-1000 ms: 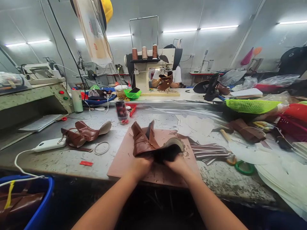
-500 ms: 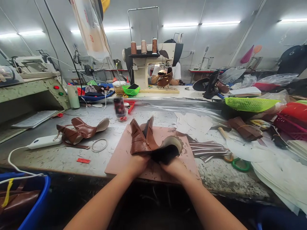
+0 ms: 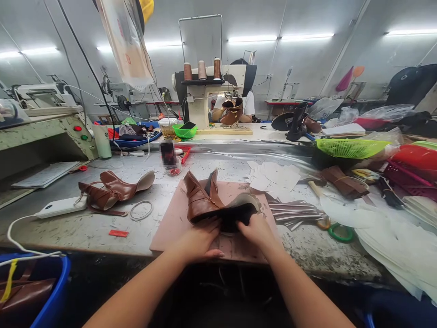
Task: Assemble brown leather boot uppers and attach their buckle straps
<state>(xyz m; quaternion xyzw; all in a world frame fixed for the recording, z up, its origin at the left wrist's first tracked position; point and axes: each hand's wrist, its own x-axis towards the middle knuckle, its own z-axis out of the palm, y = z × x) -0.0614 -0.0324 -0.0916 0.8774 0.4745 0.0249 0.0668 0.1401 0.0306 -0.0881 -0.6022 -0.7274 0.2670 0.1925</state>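
Note:
A brown leather boot upper [image 3: 201, 200] with a black toe part and pale insole lies on a pink cutting board [image 3: 174, 223] at the front of the workbench. My left hand [image 3: 198, 239] rests against its near side, fingers reaching under the leather, thumb lying on the board. My right hand [image 3: 257, 230] grips the black toe part from the right. Both hands touch the same boot upper.
A second brown boot upper [image 3: 112, 191], a wire ring [image 3: 140, 210] and a white power bank [image 3: 61, 207] lie to the left. Paper patterns [image 3: 273, 175], strips, green-handled scissors [image 3: 339, 232] and baskets crowd the right. A blue bin [image 3: 51, 300] sits below left. Another person sews behind a sewing machine [image 3: 208, 91].
My hands lowered the boot upper onto the board. My left hand loosened and slid to the near side, its thumb now flat on the board. The view shifted slightly.

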